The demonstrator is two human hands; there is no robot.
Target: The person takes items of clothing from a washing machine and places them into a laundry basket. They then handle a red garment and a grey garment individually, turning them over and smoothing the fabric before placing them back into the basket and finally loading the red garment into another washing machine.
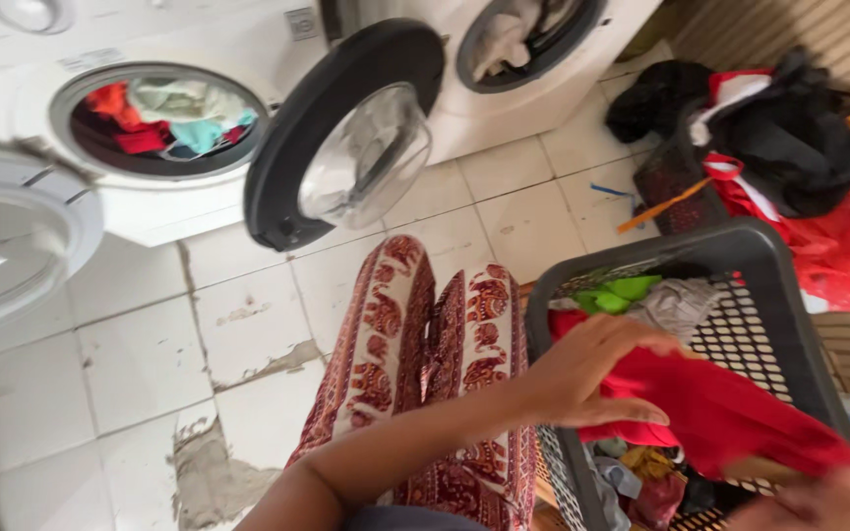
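A red cloth garment [720, 408] lies across the top of a dark grey plastic laundry basket [789, 295]. The left hand [592, 379] grips its edge, fingers curled over the cloth. The right hand [823, 501], blurred at the frame's corner, touches the garment; its grip cannot be told. An open white washing machine [164, 118] stands beyond.

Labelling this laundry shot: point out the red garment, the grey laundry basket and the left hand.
red garment [715, 413], head view, middle of the cloth.
grey laundry basket [740, 244], head view, far rim.
left hand [597, 379], head view, back of the hand.
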